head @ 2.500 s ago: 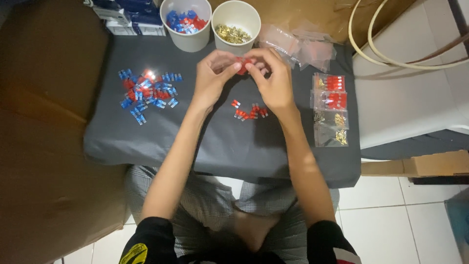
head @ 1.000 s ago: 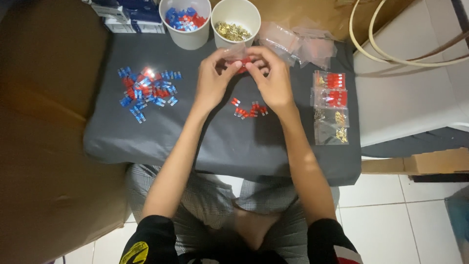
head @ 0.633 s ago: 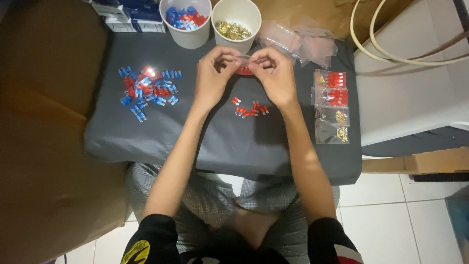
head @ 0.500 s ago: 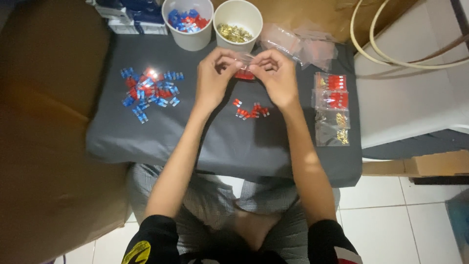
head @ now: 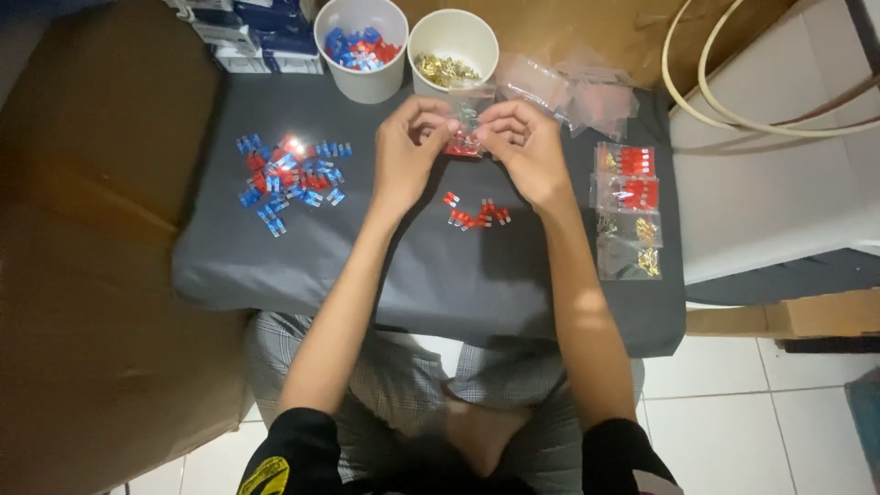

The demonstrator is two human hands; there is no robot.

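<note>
My left hand and my right hand meet over the far middle of a grey cloth-covered table. Between their fingertips they pinch a small clear plastic bag with red pieces in its bottom. Just below the hands lies a small cluster of red pieces. To the left a pile of blue and red pieces is spread on the cloth.
Two white cups stand at the far edge, one with blue and red pieces, one with brass pieces. Empty clear bags lie behind my right hand. Filled bags line the right side. Brown cardboard flanks the left.
Both hands stayed together at the same spot, fingers working on the small bag; it now hangs a little more upright between them. Nothing else on the table moved.
</note>
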